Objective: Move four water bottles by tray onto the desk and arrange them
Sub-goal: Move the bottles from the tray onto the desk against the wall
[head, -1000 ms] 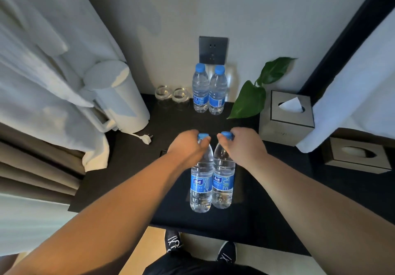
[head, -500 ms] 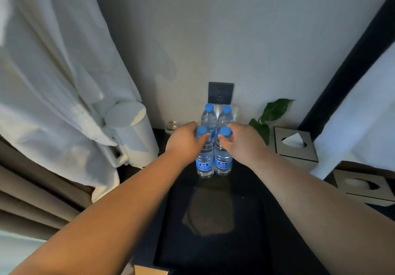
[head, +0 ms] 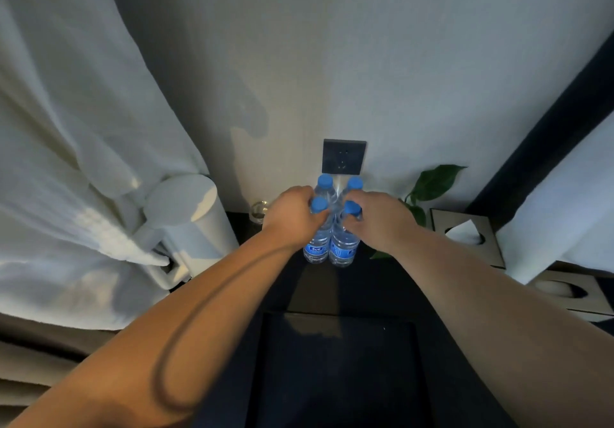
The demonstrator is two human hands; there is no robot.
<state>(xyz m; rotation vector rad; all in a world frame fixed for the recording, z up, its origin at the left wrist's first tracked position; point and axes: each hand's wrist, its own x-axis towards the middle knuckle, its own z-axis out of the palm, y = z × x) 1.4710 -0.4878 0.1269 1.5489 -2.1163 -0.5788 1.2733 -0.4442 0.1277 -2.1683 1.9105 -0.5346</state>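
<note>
Two clear water bottles with blue caps stand upright side by side at the back of the dark desk (head: 375, 291). My left hand (head: 291, 220) grips the neck of the front left bottle (head: 315, 244). My right hand (head: 378, 220) grips the neck of the front right bottle (head: 342, 248). Directly behind them, against the wall, stand two more bottles: the back left bottle (head: 324, 184) and the back right bottle (head: 354, 184), mostly hidden apart from their caps. The dark tray (head: 335, 371) lies on the desk nearer to me, with nothing on it.
A white kettle (head: 196, 221) stands at the left under a hanging white robe (head: 66, 161). A glass (head: 257, 211) sits beside my left hand. A wall socket (head: 344, 156), a green plant (head: 432, 185) and two tissue boxes (head: 465, 235) are at the back right.
Both hands have carried the two front bottles from above the tray away from me to the back of the desk, just in front of the other two. The tray now lies bare.
</note>
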